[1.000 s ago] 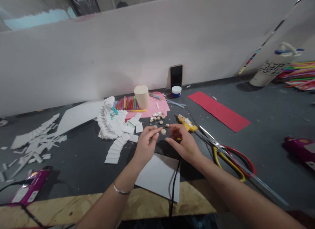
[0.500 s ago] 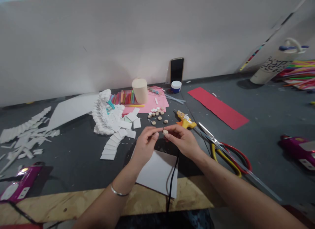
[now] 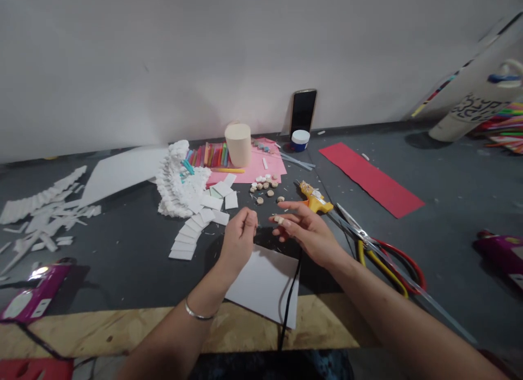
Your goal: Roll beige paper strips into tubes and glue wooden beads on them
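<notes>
My left hand (image 3: 239,239) hovers over the dark mat with its fingers curled into a pinch; what is in them is hidden. My right hand (image 3: 305,231) is just to its right, fingers partly stretched, with a small round tan disc (image 3: 279,220) held at the fingertips. The two hands are a small gap apart. Several more small discs (image 3: 265,187) lie just beyond them. A white card (image 3: 265,284) lies under my wrists, with a black cord (image 3: 288,303) running across it.
A yellow glue gun (image 3: 312,199) and scissors (image 3: 388,260) lie right of my right hand. White paper squares (image 3: 200,227), a beige cylinder (image 3: 237,144), pink paper (image 3: 261,170), a phone (image 3: 303,112), a jar (image 3: 300,140), a red strip (image 3: 370,178) and purple glue guns (image 3: 32,295) (image 3: 500,252) surround them.
The hands met on the small disc half a second ago and have now drawn apart. The disc stays with my right hand, whose fingers have spread out.
</notes>
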The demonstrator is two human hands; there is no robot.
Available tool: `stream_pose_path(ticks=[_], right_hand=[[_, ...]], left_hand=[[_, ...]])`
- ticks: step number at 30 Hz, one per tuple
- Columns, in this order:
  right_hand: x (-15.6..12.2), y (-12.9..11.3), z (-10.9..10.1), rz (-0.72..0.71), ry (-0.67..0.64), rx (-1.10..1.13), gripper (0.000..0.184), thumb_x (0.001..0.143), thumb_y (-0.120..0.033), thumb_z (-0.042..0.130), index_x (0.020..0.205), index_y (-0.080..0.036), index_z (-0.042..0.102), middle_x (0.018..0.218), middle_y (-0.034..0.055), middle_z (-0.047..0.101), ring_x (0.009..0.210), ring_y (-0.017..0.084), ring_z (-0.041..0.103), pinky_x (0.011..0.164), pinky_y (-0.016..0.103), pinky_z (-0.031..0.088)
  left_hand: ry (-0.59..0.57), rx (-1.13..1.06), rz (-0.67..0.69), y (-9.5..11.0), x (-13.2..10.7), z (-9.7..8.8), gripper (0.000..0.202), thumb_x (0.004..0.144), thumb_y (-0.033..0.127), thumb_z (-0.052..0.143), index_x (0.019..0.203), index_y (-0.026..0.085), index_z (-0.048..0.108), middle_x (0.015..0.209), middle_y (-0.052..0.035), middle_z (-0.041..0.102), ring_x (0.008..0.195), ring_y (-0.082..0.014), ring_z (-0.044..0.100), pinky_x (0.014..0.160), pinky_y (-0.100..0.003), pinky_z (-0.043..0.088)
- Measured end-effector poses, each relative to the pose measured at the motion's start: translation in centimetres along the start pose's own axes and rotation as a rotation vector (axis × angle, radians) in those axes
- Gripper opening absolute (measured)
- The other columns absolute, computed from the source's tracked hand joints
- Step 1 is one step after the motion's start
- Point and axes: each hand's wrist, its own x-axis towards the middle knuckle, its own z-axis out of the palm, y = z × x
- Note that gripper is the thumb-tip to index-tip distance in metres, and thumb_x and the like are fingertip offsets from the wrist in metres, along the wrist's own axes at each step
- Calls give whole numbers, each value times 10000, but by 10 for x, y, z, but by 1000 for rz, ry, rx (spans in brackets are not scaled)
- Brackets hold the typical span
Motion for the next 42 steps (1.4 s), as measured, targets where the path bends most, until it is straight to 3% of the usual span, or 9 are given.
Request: stream_pose_path(ticks=[5, 7, 10, 14, 21, 27, 31, 36, 42], right_hand=[[-1, -2, 0, 14, -7, -19, 435, 791, -378, 716, 1160, -264, 516, 936, 26, 719, 721, 138, 672, 640, 271, 535], [-2, -2, 0, 17, -10, -24, 446, 802, -402, 699, 1179, -261, 507, 906, 23, 717, 700, 135, 667, 635, 269, 532], [-2, 0, -2, 24, -20, -36, 458, 814, -420, 680, 1205, -264, 499, 887, 20, 710, 699, 141, 667, 654, 286, 538], [-1, 2, -3, 7, -31, -66, 486, 799, -415, 691, 1223, -281, 494, 800, -20, 675, 688, 146, 658, 657, 301, 536], [-1, 0, 1, 9, -72, -95, 521, 786, -400, 714, 1218, -262, 458, 740, -32, 666, 668, 141, 647, 637, 287, 509], [-3, 1, 2, -2, -83, -122, 525, 775, -385, 729, 1208, -267, 456, 715, -52, 658, 617, 123, 631, 644, 281, 504], [-3, 4, 2, -11, -75, -133, 501, 794, -378, 712, 1212, -263, 461, 692, -53, 651, 605, 121, 622, 624, 275, 504], [2, 4, -3, -60, 43, -184, 482, 798, -386, 691, 1206, -236, 485, 759, -10, 688, 628, 129, 625, 617, 282, 505], [6, 7, -8, -163, 131, -357, 402, 814, -384, 652, 1160, -230, 517, 807, 0, 651, 669, 139, 606, 627, 295, 515]], left_hand=[[-41, 102, 94, 3, -6, 0, 480, 953, 451, 408, 569, 193, 280, 547, 47, 279, 522, -99, 305, 514, -266, 235], [-25, 106, 114, 2, -7, 0, 449, 964, 423, 395, 586, 191, 332, 568, 39, 330, 539, -102, 343, 528, -261, 268], [23, 83, 209, 0, -6, 3, 256, 959, 361, 433, 799, 177, 510, 796, -18, 534, 729, -128, 512, 664, -258, 402], [-18, 43, 291, -2, -4, 7, 223, 911, 331, 546, 1075, 184, 585, 1041, -77, 586, 945, -170, 573, 804, -296, 472], [-21, 30, 297, -2, -5, 8, 219, 864, 343, 633, 1025, 197, 662, 985, -64, 626, 875, -157, 598, 752, -284, 499], [-58, 74, 318, -4, -4, 8, 156, 885, 330, 605, 887, 201, 693, 837, -34, 633, 826, -152, 597, 736, -283, 480], [-77, 57, 337, -4, -5, 7, 207, 903, 363, 569, 914, 191, 683, 869, -53, 642, 861, -167, 601, 764, -297, 482], [-95, -199, 202, -11, -5, 7, 508, 905, 519, 492, 1266, 163, 529, 1104, -129, 622, 941, -200, 621, 838, -346, 500], [-104, -452, -49, -13, -1, 10, 411, 873, 435, 579, 1192, 176, 579, 1003, -94, 662, 898, -181, 631, 786, -313, 510]])
